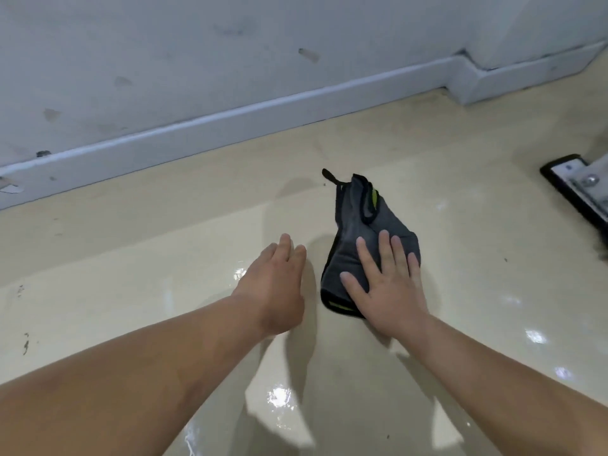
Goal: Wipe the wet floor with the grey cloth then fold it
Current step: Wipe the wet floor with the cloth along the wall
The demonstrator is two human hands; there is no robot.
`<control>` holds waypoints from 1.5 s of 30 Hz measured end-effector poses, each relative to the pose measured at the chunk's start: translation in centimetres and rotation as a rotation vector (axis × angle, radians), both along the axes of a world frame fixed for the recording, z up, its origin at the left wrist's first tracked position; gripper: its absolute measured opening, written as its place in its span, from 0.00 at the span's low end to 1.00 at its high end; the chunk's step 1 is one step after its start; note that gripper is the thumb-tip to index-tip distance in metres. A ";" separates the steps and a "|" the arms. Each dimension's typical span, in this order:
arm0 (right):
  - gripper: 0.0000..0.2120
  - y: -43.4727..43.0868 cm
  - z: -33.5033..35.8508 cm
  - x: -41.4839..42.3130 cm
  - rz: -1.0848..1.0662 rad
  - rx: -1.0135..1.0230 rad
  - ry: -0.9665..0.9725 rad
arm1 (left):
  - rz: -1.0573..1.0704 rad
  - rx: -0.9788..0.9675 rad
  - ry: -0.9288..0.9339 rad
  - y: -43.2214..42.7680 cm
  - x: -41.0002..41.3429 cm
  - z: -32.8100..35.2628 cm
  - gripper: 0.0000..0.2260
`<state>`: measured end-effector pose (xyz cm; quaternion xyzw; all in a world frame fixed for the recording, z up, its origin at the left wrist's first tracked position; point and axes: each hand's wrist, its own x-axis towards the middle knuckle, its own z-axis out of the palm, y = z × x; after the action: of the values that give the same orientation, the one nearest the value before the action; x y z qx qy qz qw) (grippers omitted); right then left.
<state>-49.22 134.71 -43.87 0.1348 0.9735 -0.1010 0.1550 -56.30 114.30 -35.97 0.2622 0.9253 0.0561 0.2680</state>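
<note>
A grey cloth (353,225) with black trim and a yellow-green tag lies crumpled on the glossy beige floor (164,258), right of centre. My right hand (386,284) lies flat on the cloth's near half, fingers spread, palm pressing down. My left hand (273,281) hovers just left of the cloth, fingers together and loosely extended, holding nothing and not touching the cloth. Shiny wet patches glint on the floor in front of and beside my arms.
A white wall with a skirting board (230,126) runs across the back, stepping out at a corner (467,80) on the right. A black-edged squeegee or mop head (579,192) lies on the floor at the right edge.
</note>
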 end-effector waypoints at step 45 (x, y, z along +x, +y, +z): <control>0.38 16.6 1.2 -2.0 0.004 -0.034 -0.202 | -0.245 -0.180 -0.002 17.2 -0.6 -2.0 0.45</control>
<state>-51.25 151.30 -42.71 0.1398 0.9513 -0.1031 0.2548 -56.86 131.51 -37.99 0.3479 0.8876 -0.0600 0.2960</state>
